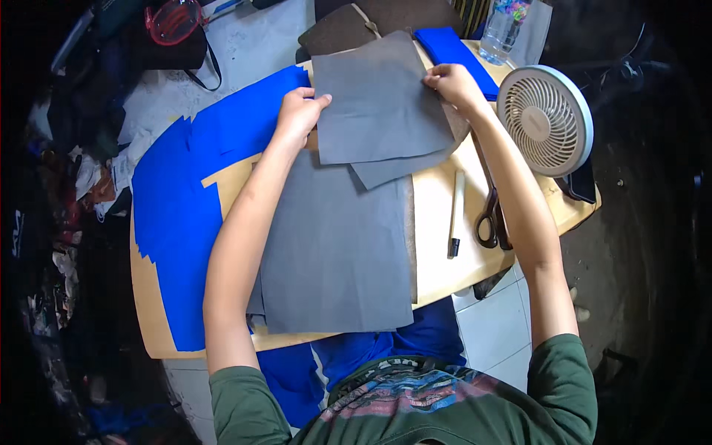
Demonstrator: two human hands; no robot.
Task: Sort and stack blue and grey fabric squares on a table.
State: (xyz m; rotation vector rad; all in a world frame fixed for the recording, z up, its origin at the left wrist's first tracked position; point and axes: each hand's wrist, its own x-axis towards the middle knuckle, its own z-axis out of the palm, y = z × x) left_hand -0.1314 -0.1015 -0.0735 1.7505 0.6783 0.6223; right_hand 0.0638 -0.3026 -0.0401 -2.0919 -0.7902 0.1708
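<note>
Both my hands are at the upper part of the table, on either side of a grey fabric piece (382, 111). My left hand (298, 115) grips its left edge, thumb on top and fingers partly hidden. On the other side my right hand (454, 85) pinches the right edge. Another grey layer (400, 169) shows from under its lower edge; I cannot tell whether it is held too. Nearer to me, a larger grey fabric sheet (337, 252) lies flat, reaching the table's front edge.
Blue fabric pieces (174, 200) cover the table's left side. A marker (457, 215) and scissors (487, 222) lie right of the grey sheet. Further right stands a white fan (544, 119). Behind are folded blue fabric (452, 52) and a clear bottle (504, 33).
</note>
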